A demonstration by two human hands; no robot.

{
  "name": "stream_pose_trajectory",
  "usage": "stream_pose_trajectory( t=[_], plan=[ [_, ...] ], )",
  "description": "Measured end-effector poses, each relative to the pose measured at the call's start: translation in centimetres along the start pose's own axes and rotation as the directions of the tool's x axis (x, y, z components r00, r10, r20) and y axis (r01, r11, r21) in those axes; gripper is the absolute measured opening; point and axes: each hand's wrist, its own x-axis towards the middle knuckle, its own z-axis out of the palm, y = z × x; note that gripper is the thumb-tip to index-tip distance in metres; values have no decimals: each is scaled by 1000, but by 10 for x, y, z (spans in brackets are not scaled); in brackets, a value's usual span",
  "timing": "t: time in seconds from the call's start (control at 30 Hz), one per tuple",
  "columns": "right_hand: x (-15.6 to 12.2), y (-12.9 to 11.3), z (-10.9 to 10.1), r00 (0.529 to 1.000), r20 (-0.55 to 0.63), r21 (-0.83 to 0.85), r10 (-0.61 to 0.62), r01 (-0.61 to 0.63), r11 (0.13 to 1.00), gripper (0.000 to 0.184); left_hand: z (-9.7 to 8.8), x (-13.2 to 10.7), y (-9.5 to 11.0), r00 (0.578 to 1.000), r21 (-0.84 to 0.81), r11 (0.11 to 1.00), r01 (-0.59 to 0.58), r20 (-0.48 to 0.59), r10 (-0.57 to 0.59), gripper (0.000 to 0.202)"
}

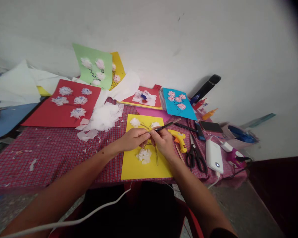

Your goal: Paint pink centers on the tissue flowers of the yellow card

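My left hand (132, 139) and my right hand (162, 142) meet above a yellow card (149, 170) at the table's front edge. My right hand is shut on a thin black pen-like tool (164, 126), which points up and to the right. The curled left fingers touch the right fingers near the tool's lower end, and whatever lies between them is hidden. White tissue flowers (143, 155) and thin dark stems (156, 157) lie on the yellow card below my hands. A yellow glue gun (180, 140) lies just right of my right hand.
Black-handled scissors (196, 155) and a white power bank (214, 156) lie to the right on the red checked cloth (52, 162). Red, green and blue cards with flowers, plus white tissue scraps (104, 117), lie further back. A white cable crosses my lap.
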Motion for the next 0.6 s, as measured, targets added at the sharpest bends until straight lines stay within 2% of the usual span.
stream_pose_trajectory(
  t=[0.07, 0.13, 0.27, 0.4, 0.6],
  plan=[
    [-1, 1, -1, 1000, -5, -6, 1, -1, 1000, 29, -1, 0, 1, 999, -86, 996, 33, 37, -30, 35],
    [-2, 1, -1, 1000, -7, -14, 1, -1, 1000, 27, -1, 0, 2, 999, -77, 996, 48, 17, -47, 34],
    [-3, 1, 0, 1000, -15, -20, -22, 22, 1000, 27, 0, 1, 6, 996, 69, 997, 35, -79, -29, 32],
    [-3, 1, 1, 999, -26, -7, -36, 36, 999, 26, 4, 1, 6, 985, 264, 964, -22, -159, 67, 32],
    [-4, -1, 4, 999, -45, -3, -31, 30, 1000, 28, 7, 0, 2, 965, 450, 889, -80, -190, 183, 32]
  ],
)
